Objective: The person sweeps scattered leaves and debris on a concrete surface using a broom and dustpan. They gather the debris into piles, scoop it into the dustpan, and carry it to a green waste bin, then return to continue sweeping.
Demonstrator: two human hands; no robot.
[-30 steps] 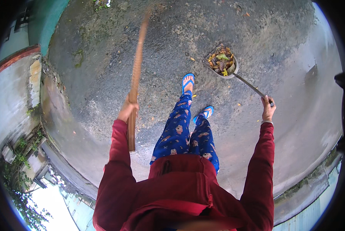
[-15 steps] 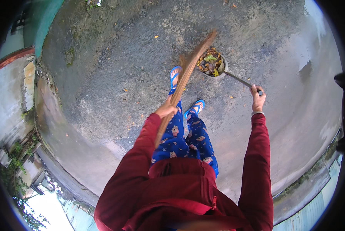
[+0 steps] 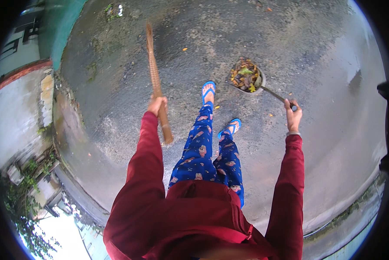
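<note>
My left hand [image 3: 156, 105] is wrapped round the lower part of a brown stick broom [image 3: 154, 71]. Its bristle tips point away from me, left of my feet, and its butt end sticks out behind the hand. My right hand [image 3: 293, 113] grips the end of a dustpan's dark handle [image 3: 274, 93]. The dustpan [image 3: 262, 82] is round-rimmed and pale, out ahead and right of my feet. Brown and yellow dead leaves [image 3: 245, 76] fill it, with a greener one among them. Broom and dustpan are well apart.
I stand in blue flip-flops [image 3: 208, 89] on damp, stained concrete [image 3: 194, 34]. A few yellow leaves [image 3: 185, 49] lie scattered on it. Along the left runs a weathered wall [image 3: 23, 108] with plants [image 3: 29, 173] by its foot. A white scrap [image 3: 120, 10] lies far left.
My left hand has swung the broom left, away from the dustpan, and its tips now point up and left. The dustpan, still in my right hand, appears slightly lower and farther right.
</note>
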